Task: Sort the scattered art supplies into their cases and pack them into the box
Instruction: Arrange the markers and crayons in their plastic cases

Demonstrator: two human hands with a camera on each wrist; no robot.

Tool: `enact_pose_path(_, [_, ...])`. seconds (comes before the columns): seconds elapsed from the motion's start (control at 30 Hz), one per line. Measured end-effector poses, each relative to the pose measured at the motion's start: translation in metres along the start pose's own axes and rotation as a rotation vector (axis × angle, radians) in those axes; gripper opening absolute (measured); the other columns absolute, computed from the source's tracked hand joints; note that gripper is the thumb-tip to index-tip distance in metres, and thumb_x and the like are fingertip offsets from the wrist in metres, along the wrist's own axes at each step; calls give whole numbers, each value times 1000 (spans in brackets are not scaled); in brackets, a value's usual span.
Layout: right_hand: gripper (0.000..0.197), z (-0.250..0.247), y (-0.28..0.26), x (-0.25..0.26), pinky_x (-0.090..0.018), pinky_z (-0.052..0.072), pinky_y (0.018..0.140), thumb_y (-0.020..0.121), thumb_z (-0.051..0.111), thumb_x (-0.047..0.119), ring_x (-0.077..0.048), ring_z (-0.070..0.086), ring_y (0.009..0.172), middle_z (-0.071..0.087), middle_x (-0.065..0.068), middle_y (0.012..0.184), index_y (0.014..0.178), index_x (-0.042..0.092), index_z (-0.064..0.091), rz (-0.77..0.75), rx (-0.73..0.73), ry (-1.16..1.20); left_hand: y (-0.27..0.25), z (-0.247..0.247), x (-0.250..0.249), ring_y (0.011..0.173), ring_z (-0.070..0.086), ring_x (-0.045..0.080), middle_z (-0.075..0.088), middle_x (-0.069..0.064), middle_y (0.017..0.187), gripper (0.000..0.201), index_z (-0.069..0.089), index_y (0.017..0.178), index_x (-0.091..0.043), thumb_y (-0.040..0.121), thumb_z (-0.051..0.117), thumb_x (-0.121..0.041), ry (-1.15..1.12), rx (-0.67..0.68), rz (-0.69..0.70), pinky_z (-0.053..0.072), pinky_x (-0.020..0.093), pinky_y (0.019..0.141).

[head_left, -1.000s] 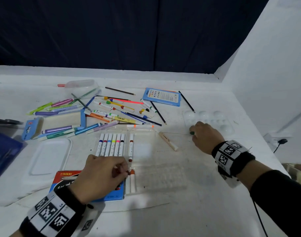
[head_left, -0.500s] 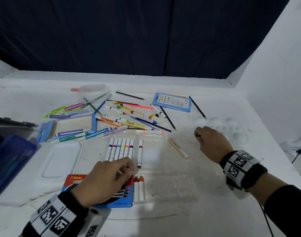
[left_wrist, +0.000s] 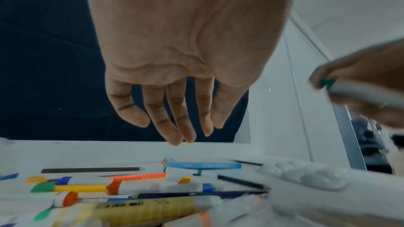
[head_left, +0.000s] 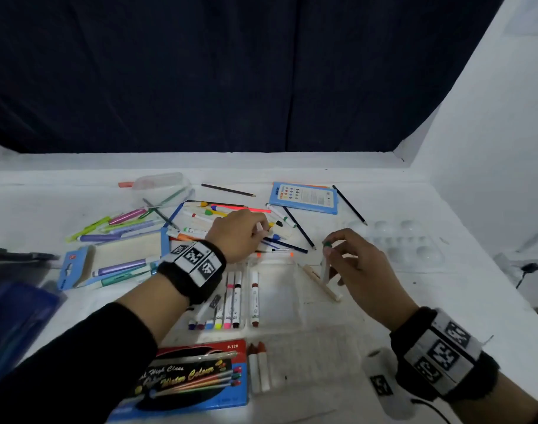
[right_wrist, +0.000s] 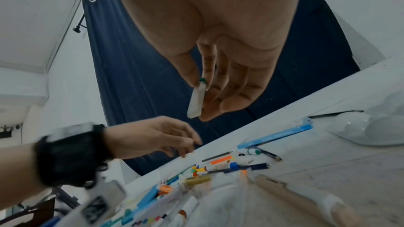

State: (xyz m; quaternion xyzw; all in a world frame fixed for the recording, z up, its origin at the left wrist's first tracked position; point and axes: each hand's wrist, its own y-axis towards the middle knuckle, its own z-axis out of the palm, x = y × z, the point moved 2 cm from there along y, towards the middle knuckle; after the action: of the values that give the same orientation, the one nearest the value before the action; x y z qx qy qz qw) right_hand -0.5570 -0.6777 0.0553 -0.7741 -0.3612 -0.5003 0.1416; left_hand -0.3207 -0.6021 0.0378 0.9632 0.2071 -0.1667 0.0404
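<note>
My left hand hovers over the pile of loose markers at mid-table. Its fingers hang relaxed and hold nothing. My right hand is raised to the right of the pile. It pinches a white marker with a green cap between thumb and fingers, cap end up. A clear marker case lies in front of both hands, with several markers lined up in its left side. Nearer to me lies a blue water colour box.
A clear paint palette sits at the right and a blue colour-chart box at the back. A wooden stick lies by the case. An open blue-edged card case and a dark blue box are at the left.
My left hand left the water colour box and reached forward over the marker pile. My right hand lifted the green-capped marker off the table near the palette.
</note>
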Motion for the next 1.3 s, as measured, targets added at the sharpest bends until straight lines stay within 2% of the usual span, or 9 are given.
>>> enact_pose_path(0.13, [5, -5, -16, 4, -44, 54, 58, 98, 56, 20, -18, 69, 65, 69, -1, 76, 96, 23, 60, 33, -26, 49, 49, 17, -8, 112, 54, 21, 61, -5, 117, 16, 63, 104, -28, 98, 49, -25, 256, 164, 45, 33, 45, 101])
enact_pose_path(0.3, [5, -12, -40, -10, -36, 54, 59, 98, 55, 20, -18, 70, 68, 70, -3, 79, 97, 21, 60, 74, -60, 73, 75, 28, -5, 91, 52, 16, 63, -9, 95, 9, 62, 96, -26, 95, 54, -23, 405, 256, 76, 22, 53, 107])
enact_pose_path(0.43, [5, -14, -52, -19, -34, 53, 60, 98, 55, 19, -19, 70, 68, 70, -3, 79, 98, 19, 60, 100, -89, 97, 79, 31, -1, 81, 51, 10, 62, -12, 82, 7, 60, 91, -24, 94, 54, -21, 385, 263, 87, 20, 51, 105])
enact_pose_path(0.63, [6, -12, -49, -14, -34, 54, 60, 98, 55, 19, -19, 70, 69, 70, -1, 80, 100, 21, 60, 89, -60, 104, 71, 15, 0, 96, 51, 18, 62, -6, 101, 6, 55, 96, -25, 99, 51, -28, 364, 204, 115, 23, 43, 96])
enact_pose_path(0.73, [6, -9, -43, -6, -35, 54, 59, 98, 55, 19, -20, 69, 68, 70, -3, 79, 99, 22, 61, 60, -35, 107, 58, -2, 3, 104, 56, 21, 65, -5, 104, 11, 59, 99, -24, 100, 53, -33, 164, 110, 90, 28, 39, 90])
enact_pose_path(0.83, [6, -5, -38, 1, -38, 53, 60, 98, 56, 19, -20, 68, 67, 69, -3, 79, 97, 22, 61, 41, 5, 111, 24, -26, -3, 91, 62, 21, 67, -4, 91, 5, 61, 101, -25, 97, 61, -27, -284, -35, 78, 49, 37, 87])
enact_pose_path(0.97, [7, 7, -34, 1, -31, 50, 57, 96, 59, 17, -13, 68, 69, 70, 2, 75, 93, 22, 60, 6, 96, 48, -56, -42, -19, 84, 64, 18, 64, 2, 88, 20, 62, 117, -33, 98, 61, -26, -646, -66, 54, 51, 28, 79])
enact_pose_path(1.03, [6, 17, -35, -2, -25, 43, 57, 94, 62, 19, -12, 67, 66, 70, 2, 70, 90, 23, 60, 17, 172, 23, -94, -33, -24, 82, 67, 17, 66, 3, 87, 19, 63, 113, -35, 96, 63, -27, -732, -20, -1, 53, 29, 77])
enact_pose_path(1.3, [9, 60, -45, -20, -28, 56, 57, 94, 62, 17, -24, 72, 68, 74, -9, 72, 90, 9, 61, 187, 535, 0, -162, 33, -31, 68, 73, 14, 73, 6, 72, 14, 60, 96, -20, 89, 72, -17, -712, 110, -180, 59, 39, 76])
